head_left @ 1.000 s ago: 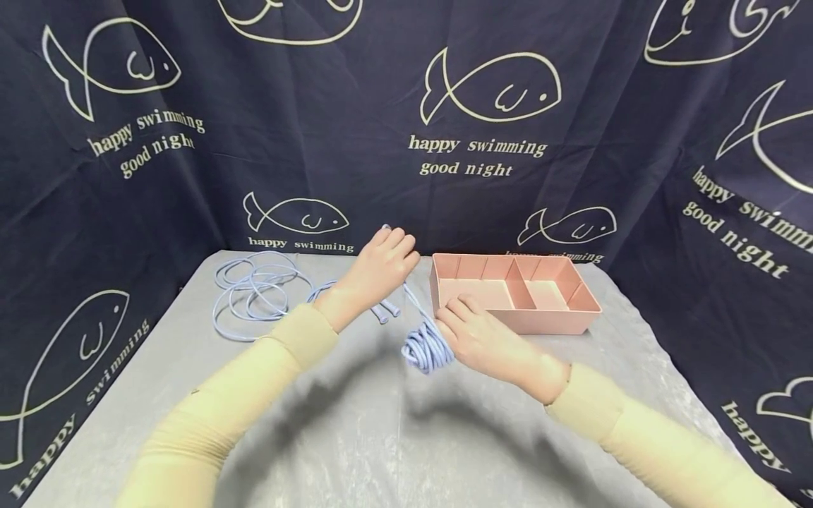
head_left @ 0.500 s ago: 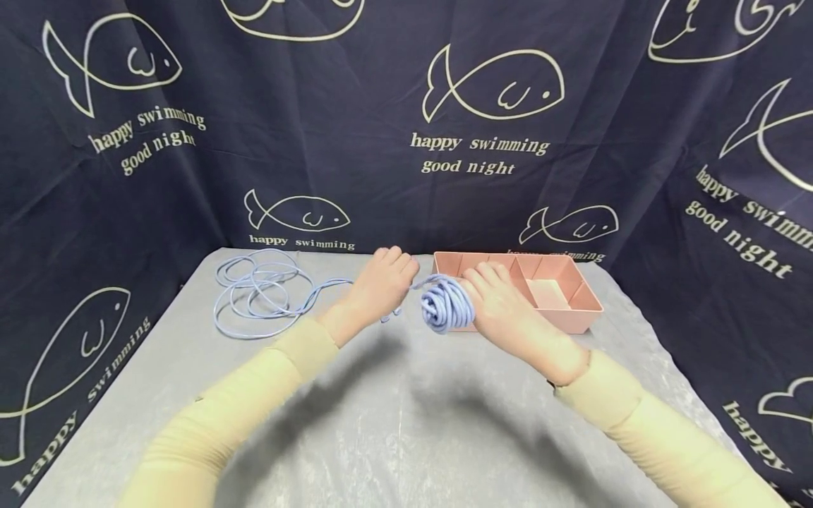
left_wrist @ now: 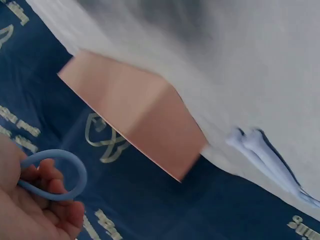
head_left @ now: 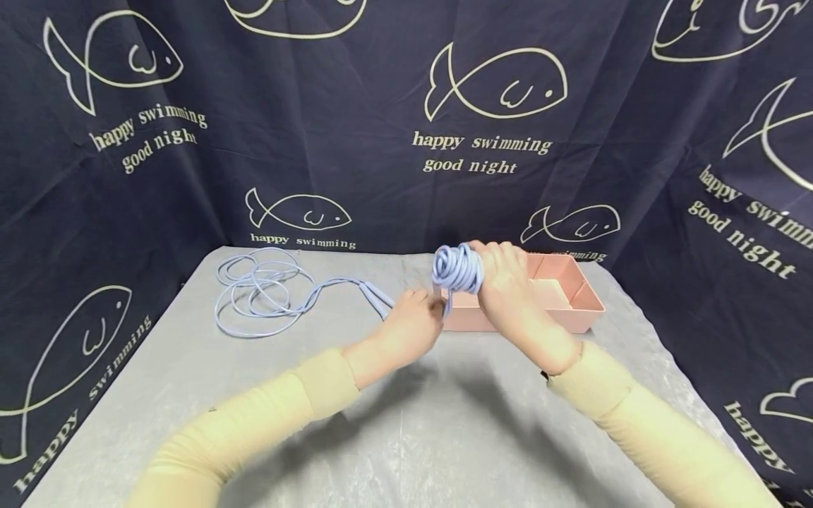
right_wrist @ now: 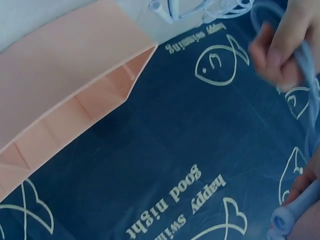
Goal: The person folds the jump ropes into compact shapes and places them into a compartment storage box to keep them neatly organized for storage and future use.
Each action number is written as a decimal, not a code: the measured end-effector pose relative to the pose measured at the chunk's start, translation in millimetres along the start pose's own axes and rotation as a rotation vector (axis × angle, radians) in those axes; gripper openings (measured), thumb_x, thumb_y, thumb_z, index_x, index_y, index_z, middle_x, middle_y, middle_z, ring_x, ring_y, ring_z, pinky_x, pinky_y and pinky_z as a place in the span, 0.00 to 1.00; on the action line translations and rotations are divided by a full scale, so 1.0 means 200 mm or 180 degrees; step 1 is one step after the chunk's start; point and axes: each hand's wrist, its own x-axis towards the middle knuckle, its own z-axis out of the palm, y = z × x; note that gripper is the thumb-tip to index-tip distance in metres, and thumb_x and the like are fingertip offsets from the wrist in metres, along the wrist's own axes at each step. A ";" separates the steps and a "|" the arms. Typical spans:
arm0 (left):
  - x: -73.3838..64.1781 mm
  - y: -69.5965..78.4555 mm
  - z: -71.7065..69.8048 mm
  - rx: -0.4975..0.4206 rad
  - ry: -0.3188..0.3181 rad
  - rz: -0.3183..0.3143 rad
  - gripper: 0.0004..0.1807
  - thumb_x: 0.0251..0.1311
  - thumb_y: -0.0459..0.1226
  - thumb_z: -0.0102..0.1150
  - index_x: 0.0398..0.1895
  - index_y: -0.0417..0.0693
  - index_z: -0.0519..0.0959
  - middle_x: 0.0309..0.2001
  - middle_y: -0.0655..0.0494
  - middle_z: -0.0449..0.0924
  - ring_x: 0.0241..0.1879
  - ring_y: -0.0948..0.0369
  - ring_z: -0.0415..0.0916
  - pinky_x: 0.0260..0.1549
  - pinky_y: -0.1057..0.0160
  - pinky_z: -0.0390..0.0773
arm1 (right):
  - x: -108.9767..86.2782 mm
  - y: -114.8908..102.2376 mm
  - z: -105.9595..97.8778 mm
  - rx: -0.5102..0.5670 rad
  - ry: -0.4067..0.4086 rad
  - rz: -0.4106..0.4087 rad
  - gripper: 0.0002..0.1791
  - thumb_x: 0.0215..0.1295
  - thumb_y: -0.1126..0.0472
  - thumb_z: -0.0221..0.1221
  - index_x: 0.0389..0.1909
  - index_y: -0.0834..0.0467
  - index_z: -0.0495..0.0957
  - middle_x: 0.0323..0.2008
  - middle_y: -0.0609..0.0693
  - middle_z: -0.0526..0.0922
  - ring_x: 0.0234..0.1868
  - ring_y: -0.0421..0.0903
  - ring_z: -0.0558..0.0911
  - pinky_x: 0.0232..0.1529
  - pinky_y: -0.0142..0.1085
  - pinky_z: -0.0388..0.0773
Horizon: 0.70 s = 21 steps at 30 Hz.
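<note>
My right hand (head_left: 508, 286) grips a light blue jump rope wound into a thick coil (head_left: 460, 269), raised in front of the pink box. In the right wrist view, a handle (right_wrist: 295, 212) of this rope sticks out of that hand. Just below and left of the coil, my left hand (head_left: 413, 324) holds a length of the same cord. A loop of it (left_wrist: 81, 172) curves out from the curled fingers in the left wrist view. A second light blue jump rope lies loose on the table, its handles (head_left: 375, 296) beside my left hand.
The pink divided box (head_left: 559, 321) stands at the back right of the grey cloth-covered table (head_left: 400, 437), partly hidden by my right hand and the coil. A dark blue curtain (head_left: 381, 127) with fish drawings hangs behind and at both sides.
My right hand has lifted the coil upward and slightly right. The left hand has moved down and right, to beneath the coil. The second rope's handles show more fully.
</note>
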 end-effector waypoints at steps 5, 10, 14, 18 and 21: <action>-0.03 0.09 -0.06 0.0183 -0.0140 0.0139 0.08 0.59 0.41 0.54 0.38 0.48 0.76 0.31 0.59 0.80 0.31 0.60 0.71 0.28 0.64 0.64 | 0.00 0.03 0.02 -0.0263 -0.0006 0.0185 0.11 0.64 0.69 0.46 0.45 0.69 0.68 0.31 0.60 0.70 0.30 0.59 0.67 0.34 0.50 0.61; -0.05 0.14 -0.14 0.0219 -0.0052 0.0242 0.08 0.56 0.40 0.55 0.37 0.49 0.74 0.30 0.58 0.79 0.31 0.60 0.70 0.31 0.63 0.63 | -0.04 0.07 0.03 -0.0622 -0.0123 0.0120 0.12 0.65 0.68 0.42 0.44 0.70 0.68 0.31 0.62 0.70 0.31 0.59 0.67 0.36 0.51 0.61; -0.05 0.14 -0.20 0.0330 0.0165 0.0387 0.02 0.56 0.39 0.55 0.30 0.51 0.74 0.26 0.59 0.77 0.29 0.60 0.69 0.32 0.63 0.62 | -0.06 0.09 0.03 -0.0800 -0.0164 0.0043 0.12 0.65 0.67 0.43 0.44 0.70 0.69 0.30 0.62 0.70 0.31 0.59 0.67 0.36 0.51 0.61; -0.04 0.12 -0.26 0.0471 0.0424 0.0511 0.02 0.56 0.37 0.53 0.27 0.52 0.74 0.24 0.59 0.76 0.29 0.60 0.69 0.32 0.63 0.62 | -0.07 0.10 0.04 -0.0859 -0.0131 0.0004 0.12 0.65 0.65 0.44 0.43 0.69 0.71 0.29 0.62 0.70 0.31 0.59 0.67 0.35 0.50 0.61; -0.02 0.08 -0.33 0.0554 0.0667 0.0669 0.04 0.57 0.35 0.51 0.28 0.50 0.76 0.28 0.58 0.79 0.32 0.58 0.70 0.33 0.63 0.63 | -0.08 0.11 0.04 -0.0893 -0.0120 -0.0037 0.12 0.65 0.66 0.44 0.43 0.69 0.71 0.29 0.61 0.70 0.31 0.59 0.67 0.35 0.50 0.61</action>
